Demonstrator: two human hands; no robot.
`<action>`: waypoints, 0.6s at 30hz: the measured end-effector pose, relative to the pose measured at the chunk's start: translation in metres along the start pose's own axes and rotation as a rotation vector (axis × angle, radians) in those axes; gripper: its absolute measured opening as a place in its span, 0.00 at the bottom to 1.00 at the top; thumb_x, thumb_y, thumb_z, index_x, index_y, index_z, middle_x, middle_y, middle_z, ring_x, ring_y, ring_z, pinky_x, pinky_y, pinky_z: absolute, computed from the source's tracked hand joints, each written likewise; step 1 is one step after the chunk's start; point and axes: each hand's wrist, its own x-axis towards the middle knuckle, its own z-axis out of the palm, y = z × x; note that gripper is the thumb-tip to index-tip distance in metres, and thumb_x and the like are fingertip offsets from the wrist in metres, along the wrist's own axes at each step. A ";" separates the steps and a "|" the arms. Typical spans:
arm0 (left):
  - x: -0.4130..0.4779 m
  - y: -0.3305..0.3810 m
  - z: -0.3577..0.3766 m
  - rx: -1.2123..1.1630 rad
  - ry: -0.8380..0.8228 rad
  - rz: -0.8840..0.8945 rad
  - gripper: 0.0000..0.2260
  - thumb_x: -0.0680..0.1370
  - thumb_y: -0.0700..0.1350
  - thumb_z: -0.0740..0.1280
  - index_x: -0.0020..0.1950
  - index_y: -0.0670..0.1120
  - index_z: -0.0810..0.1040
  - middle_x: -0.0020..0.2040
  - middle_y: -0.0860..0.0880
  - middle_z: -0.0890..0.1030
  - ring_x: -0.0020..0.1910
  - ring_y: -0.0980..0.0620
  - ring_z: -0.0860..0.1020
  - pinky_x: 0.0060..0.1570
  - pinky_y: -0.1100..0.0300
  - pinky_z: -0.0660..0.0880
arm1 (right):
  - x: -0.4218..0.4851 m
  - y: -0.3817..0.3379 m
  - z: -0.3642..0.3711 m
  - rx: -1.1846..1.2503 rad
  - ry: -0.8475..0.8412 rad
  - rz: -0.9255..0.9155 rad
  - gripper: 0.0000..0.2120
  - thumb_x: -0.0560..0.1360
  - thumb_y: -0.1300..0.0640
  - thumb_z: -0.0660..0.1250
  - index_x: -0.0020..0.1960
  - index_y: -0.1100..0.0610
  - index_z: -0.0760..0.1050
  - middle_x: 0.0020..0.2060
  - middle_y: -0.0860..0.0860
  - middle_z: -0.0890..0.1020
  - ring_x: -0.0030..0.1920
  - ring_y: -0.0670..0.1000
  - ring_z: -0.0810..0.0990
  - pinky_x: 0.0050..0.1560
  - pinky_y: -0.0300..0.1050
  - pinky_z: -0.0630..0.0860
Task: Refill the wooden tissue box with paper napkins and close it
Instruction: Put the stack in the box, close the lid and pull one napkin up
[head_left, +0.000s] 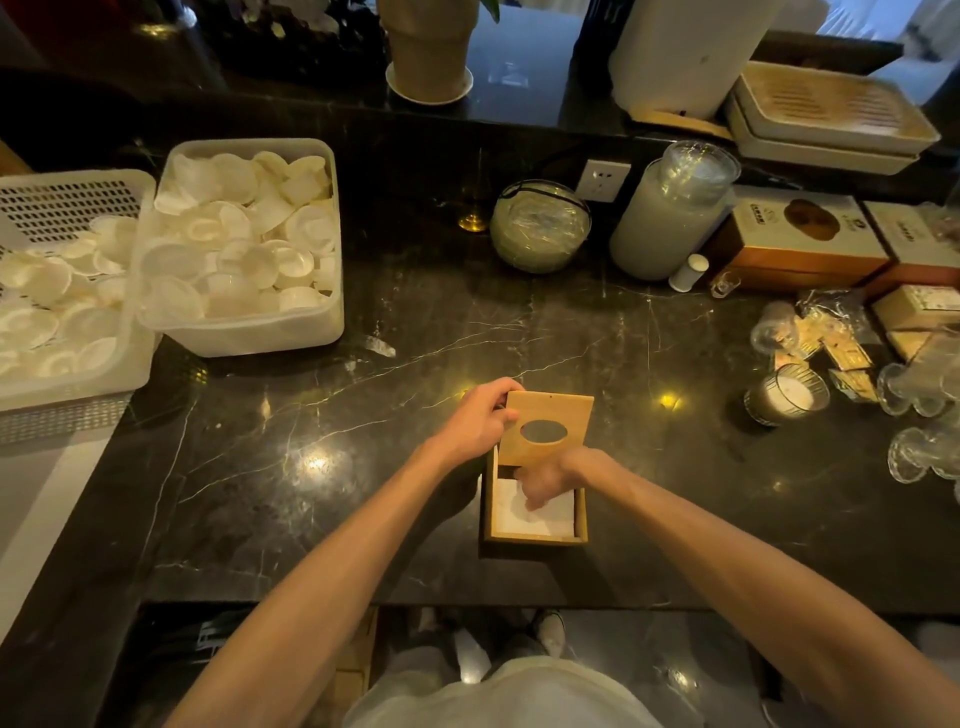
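Observation:
A wooden tissue box stands on the dark marble counter near its front edge. Its lid, a wooden panel with an oval hole, is slid partly back over the far half of the box. My left hand grips the lid's far left corner. White paper napkins lie inside the open near half. My right hand reaches down into the box, its blurred fingers on top of the napkins.
Two white bins of small white dishes sit at the left. Glass jars, cartons, a candle glass and clear cups crowd the back and right. The counter's front edge runs just below the box.

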 end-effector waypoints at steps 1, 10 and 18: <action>0.000 0.000 0.001 0.002 0.006 -0.003 0.10 0.79 0.35 0.64 0.58 0.45 0.77 0.54 0.43 0.81 0.57 0.44 0.79 0.58 0.40 0.77 | 0.003 0.002 0.000 0.038 -0.010 -0.008 0.21 0.79 0.52 0.62 0.71 0.55 0.67 0.69 0.54 0.72 0.69 0.58 0.69 0.71 0.55 0.64; -0.004 0.004 0.006 0.013 0.057 -0.016 0.10 0.79 0.36 0.64 0.58 0.45 0.77 0.54 0.45 0.81 0.57 0.47 0.79 0.59 0.46 0.77 | 0.006 0.000 0.010 0.080 0.068 -0.026 0.18 0.79 0.53 0.61 0.67 0.56 0.70 0.66 0.55 0.74 0.65 0.57 0.71 0.70 0.54 0.65; -0.006 0.010 0.010 0.029 0.080 -0.019 0.09 0.78 0.36 0.64 0.53 0.48 0.76 0.50 0.44 0.82 0.53 0.46 0.79 0.57 0.46 0.76 | -0.002 -0.015 0.020 0.050 0.161 0.042 0.19 0.80 0.55 0.57 0.70 0.59 0.68 0.65 0.57 0.75 0.67 0.59 0.72 0.67 0.53 0.69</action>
